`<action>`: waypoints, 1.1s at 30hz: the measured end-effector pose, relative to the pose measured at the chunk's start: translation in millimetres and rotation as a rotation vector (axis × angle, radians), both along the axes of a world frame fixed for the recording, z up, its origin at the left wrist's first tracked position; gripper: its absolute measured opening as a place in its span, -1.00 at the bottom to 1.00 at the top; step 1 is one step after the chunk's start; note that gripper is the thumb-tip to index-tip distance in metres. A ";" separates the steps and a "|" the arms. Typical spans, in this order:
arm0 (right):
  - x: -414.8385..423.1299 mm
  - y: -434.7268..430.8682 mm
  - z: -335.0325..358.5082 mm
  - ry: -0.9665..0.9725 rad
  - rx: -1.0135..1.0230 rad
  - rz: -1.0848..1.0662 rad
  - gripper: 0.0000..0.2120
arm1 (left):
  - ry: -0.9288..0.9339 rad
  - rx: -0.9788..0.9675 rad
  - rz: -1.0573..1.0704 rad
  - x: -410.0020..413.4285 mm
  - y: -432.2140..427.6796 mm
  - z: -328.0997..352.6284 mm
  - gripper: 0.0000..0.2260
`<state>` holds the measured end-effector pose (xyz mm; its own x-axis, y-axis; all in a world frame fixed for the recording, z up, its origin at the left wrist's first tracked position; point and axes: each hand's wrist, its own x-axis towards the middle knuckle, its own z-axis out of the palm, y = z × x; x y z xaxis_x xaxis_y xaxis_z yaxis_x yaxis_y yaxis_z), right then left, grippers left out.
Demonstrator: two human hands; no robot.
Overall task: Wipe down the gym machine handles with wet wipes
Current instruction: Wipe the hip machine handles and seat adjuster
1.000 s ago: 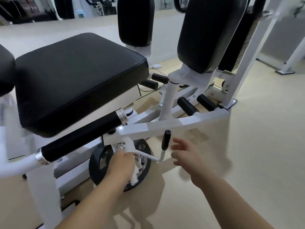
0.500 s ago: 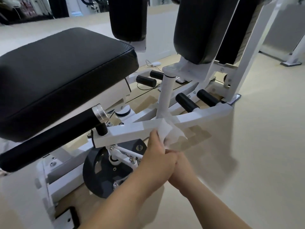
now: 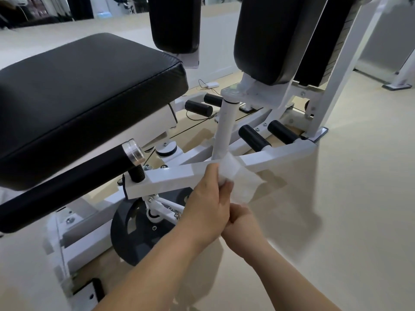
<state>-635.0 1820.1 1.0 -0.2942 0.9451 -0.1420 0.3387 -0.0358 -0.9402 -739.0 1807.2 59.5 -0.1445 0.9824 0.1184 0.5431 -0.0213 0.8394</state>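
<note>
Head view looks down on a white-framed gym machine with a black seat pad (image 3: 89, 97). The left hand (image 3: 206, 198) pinches a wet wipe (image 3: 239, 178) between thumb and curled fingers. It holds the wipe up in front of the white crossbar (image 3: 170, 178), just where the upright tube (image 3: 225, 126) joins it. The sheet hangs partly unfolded, its lower edge trailing toward the right hand (image 3: 241, 218). That hand sits tucked just under the left with its fingers curled. Whether they hold a corner of the wipe I cannot tell.

The wipe looks thin, limp and damp, half see-through where it is a single layer. It weighs almost nothing, will likely cling to itself and could snag on bolt heads. Spread or folded flat across the fingers it would probably work better than bunched.

The long black handle (image 3: 67, 182) runs under the front edge of the seat pad, ending in a clear cap (image 3: 133, 151). It seems firm and fixed. Wrapping the wipe round it near the cap and sliding along its length looks the sensible hold. Shorter black grips (image 3: 254, 138) stand beyond the crossbar.
</note>
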 end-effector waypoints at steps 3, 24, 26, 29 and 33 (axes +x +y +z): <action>1.1 -1.7 0.4 0.035 0.010 -0.013 -0.73 | -0.125 -0.056 0.081 9.4 -3.1 -12.3 -0.91; 1.0 -8.7 -1.7 0.075 -0.024 0.015 -0.67 | -0.129 0.045 0.059 2.2 -6.9 -14.6 -0.87; 1.7 -8.1 -3.6 0.105 -0.017 0.003 -0.74 | -0.126 0.020 0.078 6.2 -9.4 -19.8 -0.91; 5.0 -9.0 -0.1 0.142 -0.058 0.067 -0.70 | -0.104 0.079 0.079 6.4 -8.0 -12.0 -0.89; 4.7 -9.9 0.9 0.173 -0.083 0.093 -0.66 | -0.079 0.072 0.060 -2.6 -16.6 -28.5 -0.86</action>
